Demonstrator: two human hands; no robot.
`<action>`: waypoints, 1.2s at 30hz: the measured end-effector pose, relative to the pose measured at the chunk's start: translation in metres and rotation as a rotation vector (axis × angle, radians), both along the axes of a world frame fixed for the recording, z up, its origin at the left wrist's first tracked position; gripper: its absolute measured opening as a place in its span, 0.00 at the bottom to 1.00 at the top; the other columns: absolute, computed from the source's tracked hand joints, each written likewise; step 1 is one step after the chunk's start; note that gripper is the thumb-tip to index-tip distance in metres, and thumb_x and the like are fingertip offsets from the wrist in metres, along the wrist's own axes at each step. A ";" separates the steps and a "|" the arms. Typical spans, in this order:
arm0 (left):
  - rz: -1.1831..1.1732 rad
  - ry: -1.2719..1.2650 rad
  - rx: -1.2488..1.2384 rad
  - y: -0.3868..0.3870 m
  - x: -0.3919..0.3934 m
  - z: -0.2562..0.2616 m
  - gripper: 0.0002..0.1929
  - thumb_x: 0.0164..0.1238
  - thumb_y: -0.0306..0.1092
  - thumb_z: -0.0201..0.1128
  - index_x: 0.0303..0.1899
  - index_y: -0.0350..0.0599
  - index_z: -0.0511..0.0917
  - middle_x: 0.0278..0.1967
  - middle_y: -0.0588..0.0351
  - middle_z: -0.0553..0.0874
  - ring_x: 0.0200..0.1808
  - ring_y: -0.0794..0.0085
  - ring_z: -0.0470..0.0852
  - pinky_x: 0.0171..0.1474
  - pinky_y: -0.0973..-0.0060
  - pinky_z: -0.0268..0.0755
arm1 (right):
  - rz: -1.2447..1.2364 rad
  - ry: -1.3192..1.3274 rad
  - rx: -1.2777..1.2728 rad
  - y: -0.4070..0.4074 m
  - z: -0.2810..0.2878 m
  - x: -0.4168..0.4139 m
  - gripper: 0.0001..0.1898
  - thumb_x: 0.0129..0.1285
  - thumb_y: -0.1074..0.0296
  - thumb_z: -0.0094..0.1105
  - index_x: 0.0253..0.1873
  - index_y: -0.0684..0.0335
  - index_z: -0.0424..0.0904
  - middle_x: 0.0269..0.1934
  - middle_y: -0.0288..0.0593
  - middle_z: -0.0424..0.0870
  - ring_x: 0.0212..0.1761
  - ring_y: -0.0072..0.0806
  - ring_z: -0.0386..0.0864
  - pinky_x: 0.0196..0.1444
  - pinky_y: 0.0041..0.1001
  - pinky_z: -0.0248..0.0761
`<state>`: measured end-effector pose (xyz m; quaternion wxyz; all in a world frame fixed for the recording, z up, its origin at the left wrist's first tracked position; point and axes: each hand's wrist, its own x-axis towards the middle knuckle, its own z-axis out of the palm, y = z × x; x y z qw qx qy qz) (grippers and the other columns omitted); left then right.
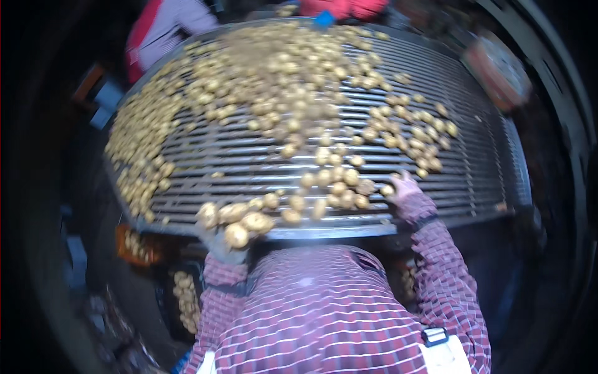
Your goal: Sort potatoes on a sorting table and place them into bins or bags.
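A slatted metal sorting table stands before me, with many potatoes heaped over its far and left parts. At the near edge, my left hand is low beside several larger potatoes; its fingers are mostly hidden behind them, and I cannot tell how it holds them. My right hand reaches over the slats at the right, its fingertips by a small potato; blur hides whether it grips it. Between my hands lies a loose group of potatoes. Another cluster lies beyond my right hand.
Two people stand at the far side, one in a light purple sleeve, one in red. An orange crate and a dark container with potatoes are below at left. A red and white bag-like object is at the right rim.
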<state>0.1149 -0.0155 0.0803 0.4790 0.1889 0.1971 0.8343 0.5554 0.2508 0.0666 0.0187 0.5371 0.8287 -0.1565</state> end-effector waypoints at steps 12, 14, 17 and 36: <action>-0.061 -0.623 0.212 -0.115 -0.034 0.023 0.16 0.84 0.56 0.55 0.42 0.57 0.78 0.43 0.43 0.88 0.43 0.39 0.87 0.46 0.40 0.81 | -0.119 1.371 -1.059 -0.086 0.058 -0.146 0.37 0.67 0.34 0.68 0.66 0.62 0.76 0.53 0.48 0.82 0.46 0.45 0.82 0.49 0.43 0.81; -0.132 -0.825 0.371 -0.152 -0.045 0.029 0.16 0.85 0.56 0.54 0.43 0.57 0.78 0.43 0.44 0.88 0.43 0.40 0.87 0.46 0.41 0.80 | -0.176 1.247 -1.146 -0.138 0.059 -0.209 0.36 0.67 0.36 0.66 0.65 0.65 0.80 0.54 0.50 0.84 0.51 0.46 0.84 0.56 0.45 0.80; 0.331 -0.778 -0.264 -0.212 -0.059 0.025 0.17 0.85 0.57 0.54 0.47 0.56 0.79 0.43 0.48 0.89 0.43 0.43 0.87 0.44 0.45 0.79 | 0.373 0.923 -1.166 -0.194 0.047 -0.297 0.31 0.71 0.46 0.58 0.65 0.70 0.80 0.57 0.52 0.86 0.56 0.45 0.84 0.63 0.42 0.78; 0.974 -0.479 -0.686 -0.563 -0.145 -0.157 0.39 0.69 0.76 0.60 0.74 0.67 0.72 0.69 0.57 0.79 0.69 0.54 0.78 0.64 0.40 0.78 | 0.626 0.305 -1.401 -0.545 -0.119 -0.574 0.41 0.68 0.51 0.74 0.78 0.67 0.69 0.72 0.59 0.78 0.77 0.52 0.73 0.77 0.42 0.70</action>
